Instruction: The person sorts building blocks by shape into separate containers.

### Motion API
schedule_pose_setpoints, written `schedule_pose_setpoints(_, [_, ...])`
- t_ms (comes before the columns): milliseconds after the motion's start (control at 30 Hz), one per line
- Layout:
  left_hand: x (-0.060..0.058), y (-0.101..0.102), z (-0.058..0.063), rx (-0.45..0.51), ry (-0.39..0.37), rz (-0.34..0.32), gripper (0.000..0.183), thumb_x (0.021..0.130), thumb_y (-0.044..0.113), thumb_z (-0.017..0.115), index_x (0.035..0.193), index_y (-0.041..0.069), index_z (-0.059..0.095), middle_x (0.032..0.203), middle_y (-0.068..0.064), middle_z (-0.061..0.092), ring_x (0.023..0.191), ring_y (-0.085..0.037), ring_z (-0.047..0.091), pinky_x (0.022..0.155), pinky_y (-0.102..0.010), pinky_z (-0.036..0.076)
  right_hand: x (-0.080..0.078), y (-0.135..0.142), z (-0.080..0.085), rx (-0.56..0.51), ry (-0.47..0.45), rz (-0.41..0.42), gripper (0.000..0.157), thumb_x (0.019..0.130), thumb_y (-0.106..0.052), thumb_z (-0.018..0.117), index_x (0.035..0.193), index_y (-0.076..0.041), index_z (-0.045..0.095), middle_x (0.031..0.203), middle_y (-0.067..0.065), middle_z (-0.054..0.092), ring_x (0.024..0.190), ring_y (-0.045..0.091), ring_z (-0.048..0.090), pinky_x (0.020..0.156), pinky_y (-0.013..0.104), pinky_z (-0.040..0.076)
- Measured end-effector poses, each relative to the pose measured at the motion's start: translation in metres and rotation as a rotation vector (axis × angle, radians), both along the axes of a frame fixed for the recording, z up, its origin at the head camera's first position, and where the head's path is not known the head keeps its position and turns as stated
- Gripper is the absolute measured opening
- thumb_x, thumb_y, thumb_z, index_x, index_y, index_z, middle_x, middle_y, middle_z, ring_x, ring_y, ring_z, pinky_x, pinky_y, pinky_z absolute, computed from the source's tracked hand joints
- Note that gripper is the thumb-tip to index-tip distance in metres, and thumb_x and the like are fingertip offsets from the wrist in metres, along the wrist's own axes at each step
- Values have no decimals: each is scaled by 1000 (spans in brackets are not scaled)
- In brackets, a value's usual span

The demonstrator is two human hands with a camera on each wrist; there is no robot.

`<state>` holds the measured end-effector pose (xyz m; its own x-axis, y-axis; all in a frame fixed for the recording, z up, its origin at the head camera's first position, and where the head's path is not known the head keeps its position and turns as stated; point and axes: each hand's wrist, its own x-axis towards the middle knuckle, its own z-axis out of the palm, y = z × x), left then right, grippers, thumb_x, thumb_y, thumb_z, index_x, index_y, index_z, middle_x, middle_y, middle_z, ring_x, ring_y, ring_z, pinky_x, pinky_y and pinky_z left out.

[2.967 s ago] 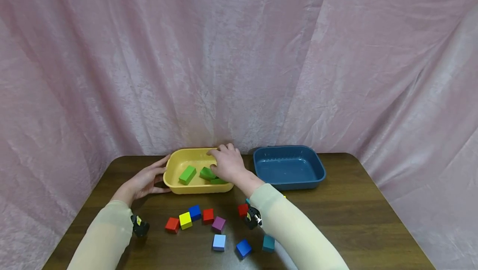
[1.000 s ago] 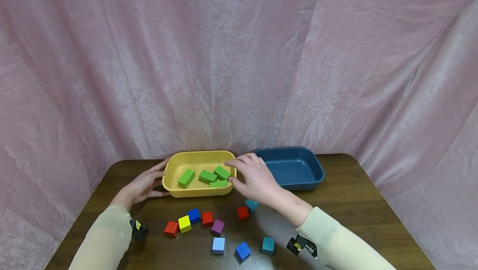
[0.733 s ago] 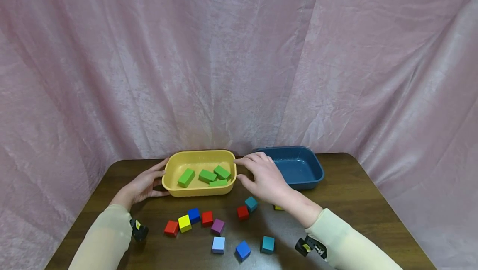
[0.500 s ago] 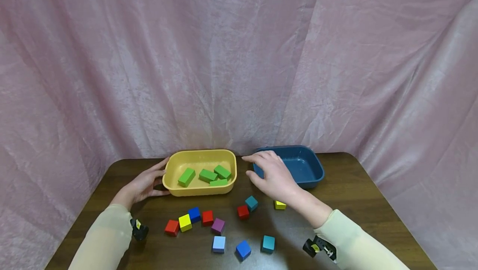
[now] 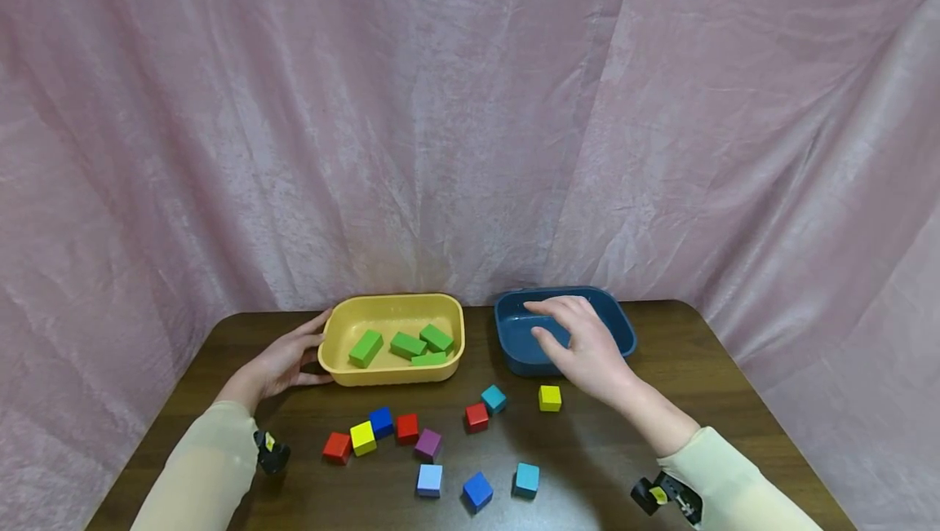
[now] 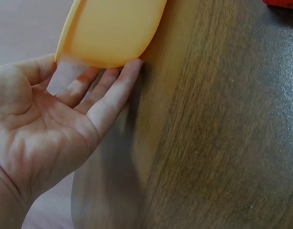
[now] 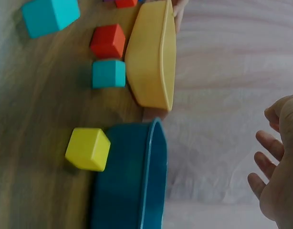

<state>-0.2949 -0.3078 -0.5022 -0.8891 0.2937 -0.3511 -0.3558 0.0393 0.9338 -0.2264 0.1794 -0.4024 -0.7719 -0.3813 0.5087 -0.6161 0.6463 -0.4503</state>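
My left hand [image 5: 282, 360] touches the left end of a yellow plastic bin [image 5: 382, 378], its fingers fairly straight. In the left wrist view, the thumb meets the rim and the fingertips rest against the end wall. Several green rectangular blocks [image 5: 366, 348] lie inside that bin. My right hand [image 5: 587, 347] hovers over the blue bin [image 5: 532, 369], thumb and fingers apart, holding nothing. The inside of the blue bin is partly hidden by this hand. Nearest to it on the table is a yellow cube [image 5: 549, 398]; a teal cube [image 5: 494, 398] touches or almost touches a red cube [image 5: 476, 417].
In front of the yellow bin are a red cube [image 5: 337, 448], a yellow cube [image 5: 363, 438], a dark blue cube [image 5: 381, 422], another red cube [image 5: 407, 429] and a purple cube [image 5: 428, 444]. Closer lie light blue [image 5: 429, 480], blue [image 5: 477, 491] and teal [image 5: 526, 480] cubes. A pink curtain [image 5: 441, 148] hangs behind.
My right hand has left the yellow bin and moved right to above the blue one, uncovering the yellow cube and green blocks. My left hand stays at the yellow bin's end.
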Motion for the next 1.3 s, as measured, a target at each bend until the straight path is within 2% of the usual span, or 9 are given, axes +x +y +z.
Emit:
schedule_pose_setpoints(133, [-1, 1, 1, -8, 8, -12, 57, 101, 25, 38, 148, 40, 9, 151, -8, 12, 124, -37, 37, 86, -56, 44, 0, 16, -4, -18, -4, -31, 37, 92, -30, 58, 128, -33, 53, 125, -14, 51, 118, 11, 39, 85, 37, 41])
schedule_pose_setpoints(300, [-1, 0, 2, -46, 20, -7, 58, 100, 25, 40, 148, 38, 10, 150, -11, 16, 125, -37, 37, 84, -54, 46, -3, 37, -13, -13, -22, -105, 37, 91, -29, 59, 127, -34, 53, 123, -13, 52, 117, 10, 39, 76, 36, 44])
schedule_pose_setpoints(400, [-2, -1, 3, -110, 42, 3, 60, 99, 27, 44, 149, 37, 12, 150, -12, 18, 125, -36, 38, 84, -52, 47, -6, 50, -19, -14, -46, -150, 36, 91, -32, 58, 127, -34, 53, 122, -14, 52, 117, 11, 39, 79, 38, 43])
schedule_pose_setpoints(533, [-1, -2, 6, -184, 69, 15, 61, 98, 28, 45, 149, 34, 12, 150, -14, 19, 124, -35, 39, 85, -50, 46, -9, 67, -28, -41, -92, -197, 37, 91, -33, 58, 128, -28, 55, 120, -11, 53, 118, 15, 39, 87, 43, 39])
schedule_pose_setpoints(700, [1, 1, 14, -235, 109, 60, 60, 99, 31, 44, 150, 28, 13, 148, -18, 23, 124, -37, 40, 86, -50, 46, -13, 85, -36, -60, -125, -241, 38, 91, -32, 59, 128, -22, 56, 120, -6, 54, 115, 18, 42, 86, 43, 38])
schedule_pose_setpoints(1000, [11, 3, 37, -396, 290, 96, 57, 99, 35, 42, 149, 21, 19, 150, -20, 18, 125, -42, 36, 89, -53, 43, -21, 103, -38, -85, -159, -284, 41, 91, -32, 59, 128, -17, 55, 118, 3, 56, 111, 24, 45, 79, 41, 38])
schedule_pose_setpoints(1167, [18, 9, 46, -451, 406, 116, 55, 99, 34, 41, 148, 18, 23, 142, -23, 32, 122, -43, 40, 89, -55, 42, -27, 110, -39, -111, -204, -305, 42, 91, -33, 58, 129, -14, 53, 120, 8, 54, 112, 26, 44, 81, 42, 38])
schedule_pose_setpoints(1300, [26, 17, 54, -516, 504, 131, 56, 97, 38, 43, 147, 17, 27, 139, -23, 38, 120, -38, 43, 86, -52, 45, -32, 116, -39, -143, -236, -295, 43, 93, -32, 56, 129, -11, 52, 121, 11, 53, 112, 28, 45, 86, 46, 37])
